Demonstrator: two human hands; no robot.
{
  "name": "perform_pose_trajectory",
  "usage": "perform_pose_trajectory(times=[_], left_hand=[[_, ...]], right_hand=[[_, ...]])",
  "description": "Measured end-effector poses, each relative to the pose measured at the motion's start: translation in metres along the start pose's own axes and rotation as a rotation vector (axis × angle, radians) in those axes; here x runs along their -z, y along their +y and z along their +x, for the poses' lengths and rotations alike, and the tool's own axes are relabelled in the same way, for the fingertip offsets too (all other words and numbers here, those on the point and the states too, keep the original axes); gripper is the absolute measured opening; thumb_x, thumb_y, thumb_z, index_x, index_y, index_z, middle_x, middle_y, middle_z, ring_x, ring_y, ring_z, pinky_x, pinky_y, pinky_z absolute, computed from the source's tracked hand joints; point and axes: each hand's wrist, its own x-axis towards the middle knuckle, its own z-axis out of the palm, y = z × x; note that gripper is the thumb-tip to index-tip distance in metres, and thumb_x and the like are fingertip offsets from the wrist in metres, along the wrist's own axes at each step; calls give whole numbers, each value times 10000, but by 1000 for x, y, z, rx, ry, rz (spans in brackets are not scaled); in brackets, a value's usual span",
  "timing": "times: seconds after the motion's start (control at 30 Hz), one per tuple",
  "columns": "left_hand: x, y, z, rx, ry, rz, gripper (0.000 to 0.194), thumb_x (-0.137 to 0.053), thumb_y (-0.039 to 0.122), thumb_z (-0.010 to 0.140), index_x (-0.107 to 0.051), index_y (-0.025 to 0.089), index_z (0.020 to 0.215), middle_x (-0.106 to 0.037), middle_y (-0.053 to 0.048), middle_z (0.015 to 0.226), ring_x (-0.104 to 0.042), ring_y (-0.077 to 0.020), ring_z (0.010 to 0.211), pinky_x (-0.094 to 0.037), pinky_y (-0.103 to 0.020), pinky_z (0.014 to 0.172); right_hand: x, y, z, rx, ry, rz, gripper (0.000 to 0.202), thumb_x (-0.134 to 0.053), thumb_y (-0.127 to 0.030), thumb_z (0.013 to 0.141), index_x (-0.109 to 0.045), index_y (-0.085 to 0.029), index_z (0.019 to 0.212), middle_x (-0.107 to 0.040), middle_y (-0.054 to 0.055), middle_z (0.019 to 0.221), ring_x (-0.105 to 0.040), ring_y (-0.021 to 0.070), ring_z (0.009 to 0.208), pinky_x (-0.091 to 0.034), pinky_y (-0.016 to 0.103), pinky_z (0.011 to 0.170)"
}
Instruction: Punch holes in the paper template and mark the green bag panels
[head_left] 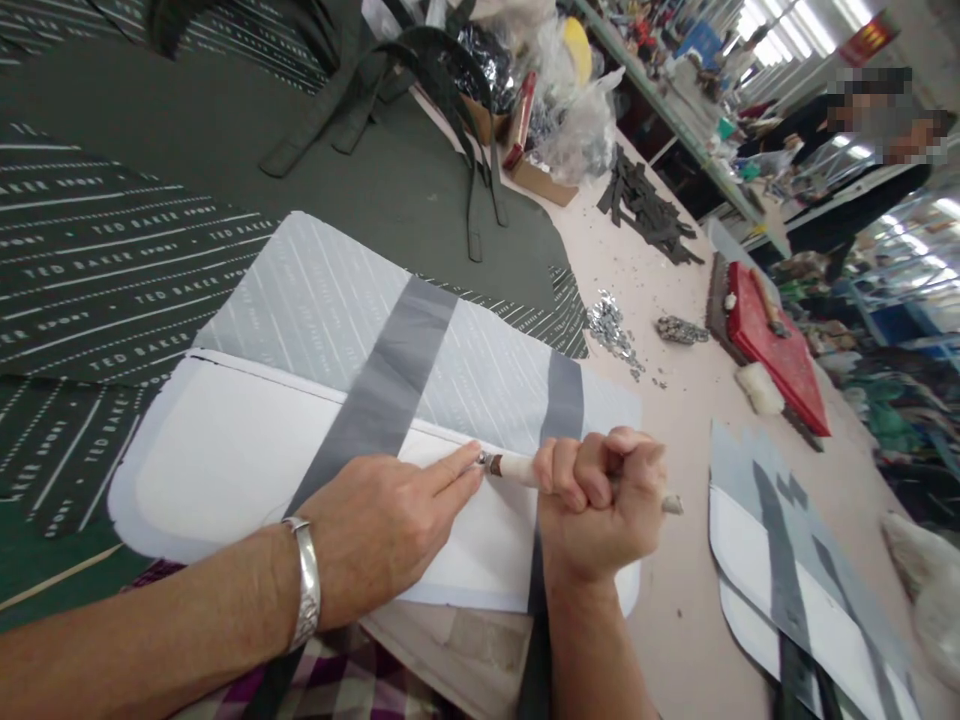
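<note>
- Head view: a pale tabletop (675, 420) carries the work, with a dark sheet (420, 190) spread over its far left part
- Panel (240, 440), white on the near side and printed grey on the far side, lies flat beneath both hands and partly over the sheet; its long axis runs left to right, dropping a little toward the right, and grey bands (382, 370) cross it from far edge to near
- More panels (739, 520) lie at the right, well apart from the hands
- Red board (780, 350) sits farther back on that side
- Left hand (375, 530) rests palm down on the panel, fingers stretched to the right; whether its tips pinch anything small I cannot tell
- Right hand (604, 510) makes a tight fist round the tool
- Tool (516, 469), a pale stick, lies between the hands, low over the panel, its long axis nearly level; the relation that counts is its tip, pointing left, right at the left fingertips and just beside the seam (444, 432), while the right hand grips farther back
- Metal bits (613, 325) lie scattered beyond the right hand, just off the sheet
</note>
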Motion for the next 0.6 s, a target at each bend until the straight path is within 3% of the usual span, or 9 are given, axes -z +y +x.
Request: perform_pose_trajectory(times=[0.27,0.37,0.43,0.5,0.6], left_hand=[[-8,0,-1,-8,45,-18,381,-453,118,886,-563,136,1251,-483,-104,1430,-696,-179,760,-552,-334,561],[-9,-1,-2,-14,37,-30,401,-447,119,892,-517,117,1287,-476,-119,1432,-690,-189,734,-551,-362,546],[-8,-2,-3,-20,59,-37,387,-434,113,898,-510,99,1277,-553,-128,1343,-674,-188,684,-541,-368,526],[-6,-3,-3,-10,65,-48,304,-434,98,889,-573,117,1158,-659,-95,1124,-637,-181,592,-511,-356,483],[0,-3,0,35,11,-52,216,-461,58,847,-610,155,970,-662,-57,952,-596,-172,519,-472,-330,440]], right_hand=[[-18,1,-5,66,-144,-110,242,-459,-264,938,-639,-201,789,-226,-110,467,-231,58,347,-301,202,391],[-24,0,-6,83,-192,-295,227,-489,-264,925,-649,-203,777,-295,-94,473,-307,71,360,-312,216,389],[-29,-2,-6,119,-283,-490,220,-500,-267,920,-661,-212,780,-396,-70,500,-383,83,389,-351,233,408],[-35,-3,-2,154,-426,-662,228,-501,-270,923,-673,-216,784,-463,-56,528,-423,84,413,-383,243,445],[-47,-2,9,112,-555,-789,251,-499,-296,932,-675,-203,780,-471,-63,519,-430,75,427,-376,233,469]])
